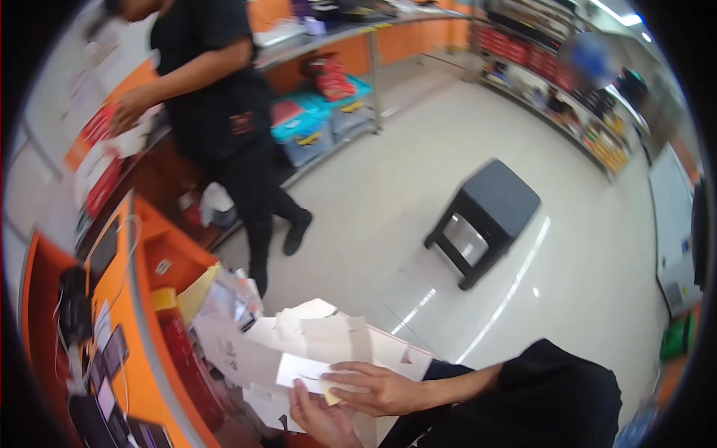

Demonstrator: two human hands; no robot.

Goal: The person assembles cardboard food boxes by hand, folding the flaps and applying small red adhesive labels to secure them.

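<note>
A small white rectangular paper (293,369), maybe a card or folded slip, is between my hands near the bottom middle. My left hand (323,422) grips its lower edge, with the thumb over the front. From the right, my right hand (379,390) lays its bent fingers over the paper's right end and pinches there. A small pale yellow piece (331,397) shows between the two hands; its kind cannot be made out. Beneath them lie several loose white sheets and torn card pieces (246,347), heaped beside the counter.
At left stands an orange counter (160,351) with phones (112,351) and cables on it. A black plastic stool (497,201) stands on the tiled floor. A person in black (213,97) handles red-and-white packages (104,168) at far left. Stocked shelves (553,97) line the back right.
</note>
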